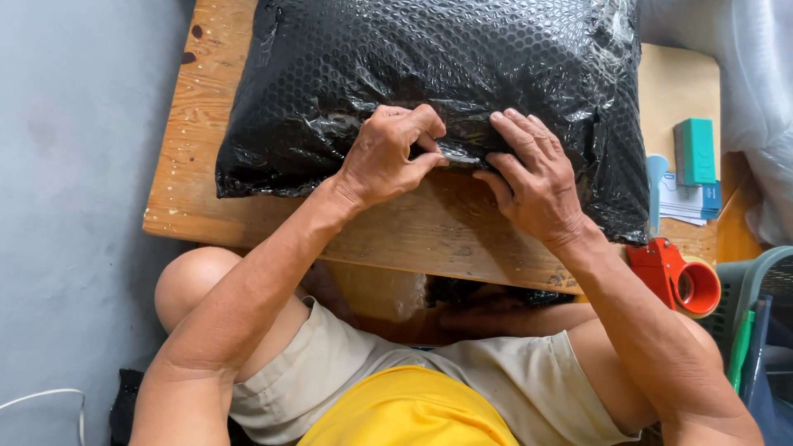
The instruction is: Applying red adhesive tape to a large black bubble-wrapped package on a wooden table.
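The work item is a large package (pixel 438 91) wrapped in black bubble wrap. It lies flat on a low wooden surface (pixel 206 124) and covers most of it, with its near edge set back from the surface's front edge. This position puts the near face of the package directly under both hands.

The left hand (pixel 384 157) rests on the near edge of the package. Its fingers (pixel 425 124) are curled closed, with the thumb and forefinger pinching a fold of the wrap at the middle of the edge. The pinch appears to hold the loose film gathered at one spot.

The right hand (pixel 537 177) lies just beside the left, palm down. Its fingers (pixel 516 128) are extended and spread, pressing flat on the wrap; they grip nothing. The flat pressure appears to keep the film tight against the contents beside the pinched fold.

A red tape dispenser (pixel 677 277) lies at the right front corner of the surface, near the right forearm and within reach. A teal box (pixel 695 151) and some papers (pixel 686 202) lie to the right of the package. A grey basket (pixel 756 285) stands off the surface to the right. The person sits low with knees under the surface.
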